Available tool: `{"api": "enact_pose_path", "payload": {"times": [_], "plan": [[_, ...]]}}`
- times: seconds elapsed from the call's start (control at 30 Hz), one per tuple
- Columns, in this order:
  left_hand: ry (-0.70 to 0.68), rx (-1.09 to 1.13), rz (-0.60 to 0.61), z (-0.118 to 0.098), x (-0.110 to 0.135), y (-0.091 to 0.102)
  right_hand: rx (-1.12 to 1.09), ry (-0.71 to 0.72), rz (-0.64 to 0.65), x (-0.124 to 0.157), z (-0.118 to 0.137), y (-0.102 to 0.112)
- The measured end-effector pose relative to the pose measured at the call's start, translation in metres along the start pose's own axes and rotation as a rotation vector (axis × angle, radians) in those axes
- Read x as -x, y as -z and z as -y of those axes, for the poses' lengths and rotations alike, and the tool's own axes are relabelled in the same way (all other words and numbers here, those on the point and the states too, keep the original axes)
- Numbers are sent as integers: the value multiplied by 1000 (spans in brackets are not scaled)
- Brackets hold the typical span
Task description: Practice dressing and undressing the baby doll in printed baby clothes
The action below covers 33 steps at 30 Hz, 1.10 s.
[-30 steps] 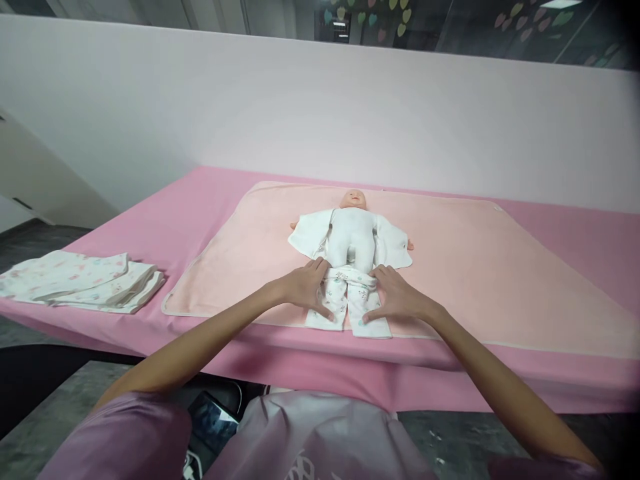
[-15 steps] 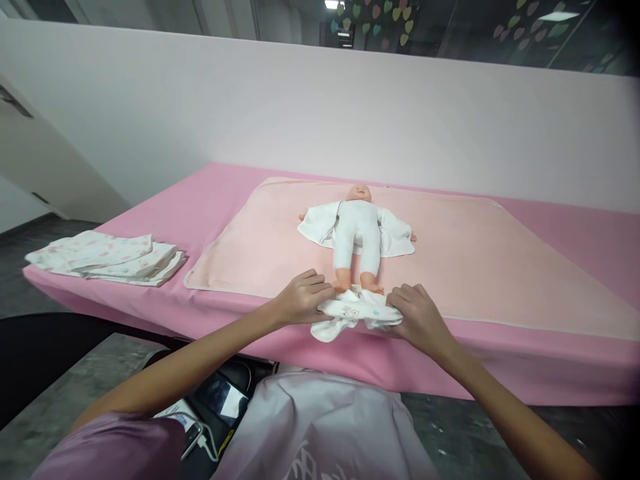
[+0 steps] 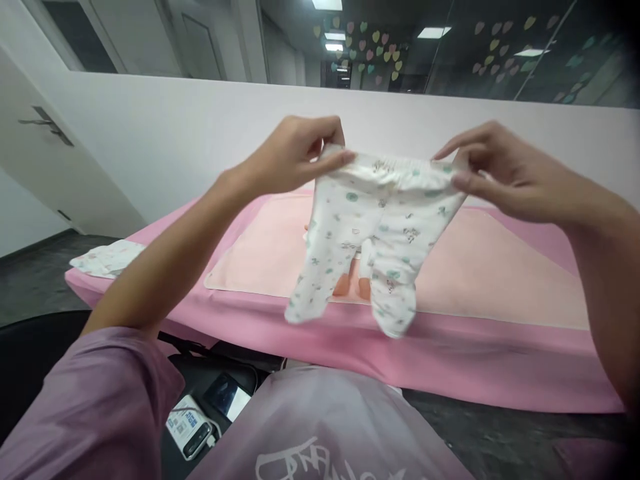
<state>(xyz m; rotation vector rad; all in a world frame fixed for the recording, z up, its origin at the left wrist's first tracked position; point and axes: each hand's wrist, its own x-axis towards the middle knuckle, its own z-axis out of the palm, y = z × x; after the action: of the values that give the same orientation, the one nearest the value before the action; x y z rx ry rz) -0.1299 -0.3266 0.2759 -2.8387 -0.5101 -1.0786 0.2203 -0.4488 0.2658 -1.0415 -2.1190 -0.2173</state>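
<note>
White baby pants (image 3: 373, 213) with green and grey prints hang spread out in front of me, legs downward. My left hand (image 3: 305, 150) is closed on one end of the waistband, thumb in front. At the other end, my right hand (image 3: 510, 173) pinches the waistband between thumb and fingers. Behind the pants lies a baby doll, mostly hidden; its feet (image 3: 364, 288) show between the pant legs. The doll rests on a peach mat (image 3: 505, 280).
The mat covers part of a pink-covered table (image 3: 480, 360). Folded printed cloth (image 3: 107, 259) lies at the table's left end. Below, a phone (image 3: 227, 393) and a power bank (image 3: 193, 427) with a cable sit on a black surface. A white wall (image 3: 165, 133) stands behind.
Both hands have risen from the table's front edge with the pants. The bunched pants have opened out and now hang in front of the doll. My view has tilted up.
</note>
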Motion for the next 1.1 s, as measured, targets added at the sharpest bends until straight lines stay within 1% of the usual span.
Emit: {"api": "enact_pose_path", "payload": {"times": [0.03,0.13,0.23,0.3,0.37,0.43,0.5,0.57,0.63,0.7,0.77,0.8,0.87,0.97,1.03,1.1], "plan": [[-14,-24,-3,-1,-7,10,1,16,-32,-6,4,6],[-51,-121,-1,-4,-23,30,78,87,55,-18,14,18],[-73,-241,36,-1,-34,33,253,198,117,-21,11,25],[-82,-237,75,6,-40,27,363,241,137,-21,4,25],[-88,-176,103,14,-46,18,440,246,145,-22,-1,24],[-85,-134,122,20,-52,7,469,234,136,-21,-2,21],[-68,-99,132,21,-56,-4,467,237,105,-21,2,16],[-59,-67,131,17,-59,-13,438,288,52,-21,10,10],[-70,-47,152,9,-62,-21,354,361,50,-20,20,2],[-82,-25,199,0,-63,-26,215,368,140,-20,27,-7],[-67,25,239,-9,-63,-29,116,292,238,-22,31,-16],[-52,55,249,-13,-62,-29,103,256,254,-23,31,-21],[-30,111,254,-20,-60,-29,129,239,212,-29,28,-28],[-15,201,219,-31,-56,-27,135,262,65,-41,23,-36],[7,287,185,-39,-53,-26,88,205,-26,-49,23,-40],[34,373,159,-45,-51,-25,34,127,-81,-57,25,-42]]}}
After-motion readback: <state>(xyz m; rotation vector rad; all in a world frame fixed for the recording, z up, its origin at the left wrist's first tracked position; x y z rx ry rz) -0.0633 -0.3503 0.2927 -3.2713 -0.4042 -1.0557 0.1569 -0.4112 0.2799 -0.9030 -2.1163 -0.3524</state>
